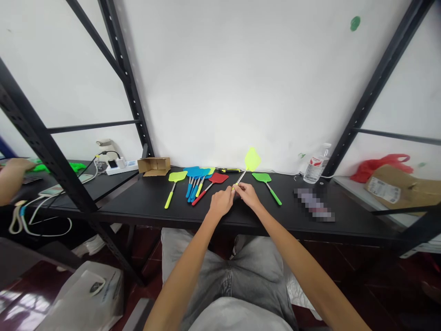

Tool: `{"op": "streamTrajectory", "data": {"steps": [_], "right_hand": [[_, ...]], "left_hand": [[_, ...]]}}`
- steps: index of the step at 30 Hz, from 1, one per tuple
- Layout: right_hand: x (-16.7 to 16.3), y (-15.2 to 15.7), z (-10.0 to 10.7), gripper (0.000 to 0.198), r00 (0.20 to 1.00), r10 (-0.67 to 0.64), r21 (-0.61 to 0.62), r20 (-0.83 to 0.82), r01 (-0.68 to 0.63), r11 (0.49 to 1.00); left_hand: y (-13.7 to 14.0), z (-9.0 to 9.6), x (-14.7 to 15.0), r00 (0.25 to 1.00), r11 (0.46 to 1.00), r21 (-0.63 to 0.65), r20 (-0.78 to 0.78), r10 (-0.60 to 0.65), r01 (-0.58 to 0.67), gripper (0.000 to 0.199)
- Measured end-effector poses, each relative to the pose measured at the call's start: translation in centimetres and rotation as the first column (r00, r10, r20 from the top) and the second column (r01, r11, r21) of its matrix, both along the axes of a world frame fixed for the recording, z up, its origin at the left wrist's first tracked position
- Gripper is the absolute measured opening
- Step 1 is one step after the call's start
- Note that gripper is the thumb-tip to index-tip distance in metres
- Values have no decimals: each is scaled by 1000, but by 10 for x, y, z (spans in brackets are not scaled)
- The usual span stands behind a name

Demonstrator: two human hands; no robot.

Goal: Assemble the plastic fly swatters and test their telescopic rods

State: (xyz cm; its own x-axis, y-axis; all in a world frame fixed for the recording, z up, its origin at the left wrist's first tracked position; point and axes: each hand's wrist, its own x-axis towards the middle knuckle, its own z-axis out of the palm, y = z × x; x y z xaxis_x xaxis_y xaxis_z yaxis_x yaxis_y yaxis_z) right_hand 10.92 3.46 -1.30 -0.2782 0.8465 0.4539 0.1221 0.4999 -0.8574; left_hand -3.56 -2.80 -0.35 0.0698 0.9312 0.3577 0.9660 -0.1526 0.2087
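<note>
Between my two hands is a yellow fly swatter (252, 160), its head raised and tilted away towards the wall. My left hand (222, 201) is closed around its handle. The fingers of my right hand (247, 195) pinch it where the metal shaft meets the handle. Left of my hands lie a red fly swatter (218, 178), a bunch of blue fly swatters (193, 173) with a yellow one among them, and another yellow fly swatter (177, 176). A green fly swatter (262, 177) lies to the right.
An open cardboard box (154, 166) stands at the back left, near a power strip (122, 167). Against the wall lies a black and yellow tool (230, 170). On the right are a water bottle (316, 164) and a blurred-out item (314, 203). Another person's hand (15, 172) shows far left.
</note>
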Motion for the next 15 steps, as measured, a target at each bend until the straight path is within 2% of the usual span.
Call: {"op": "streamTrajectory", "data": {"steps": [4,7,9,11,13,15], "right_hand": [[2,0,1,36,994,-107,20,17,107,994],[6,-1,4,37,952,-277,84,128,268,960],[12,-1,7,39,857,-429,153,285,401,903],[18,0,9,40,717,-556,203,420,523,828],[24,2,10,40,590,-631,227,503,615,755],[30,5,12,39,506,-663,223,551,677,702]], "left_hand": [[-1,-1,3,999,999,4,-12,-48,48,46],[-3,-1,3,995,996,26,29,-90,89,40],[-4,-1,3,994,994,45,38,-104,102,33],[-5,-1,3,995,994,54,28,-99,98,29],[-4,-2,3,996,994,59,15,-93,92,27],[-3,-3,3,996,993,71,5,-92,91,26]]}}
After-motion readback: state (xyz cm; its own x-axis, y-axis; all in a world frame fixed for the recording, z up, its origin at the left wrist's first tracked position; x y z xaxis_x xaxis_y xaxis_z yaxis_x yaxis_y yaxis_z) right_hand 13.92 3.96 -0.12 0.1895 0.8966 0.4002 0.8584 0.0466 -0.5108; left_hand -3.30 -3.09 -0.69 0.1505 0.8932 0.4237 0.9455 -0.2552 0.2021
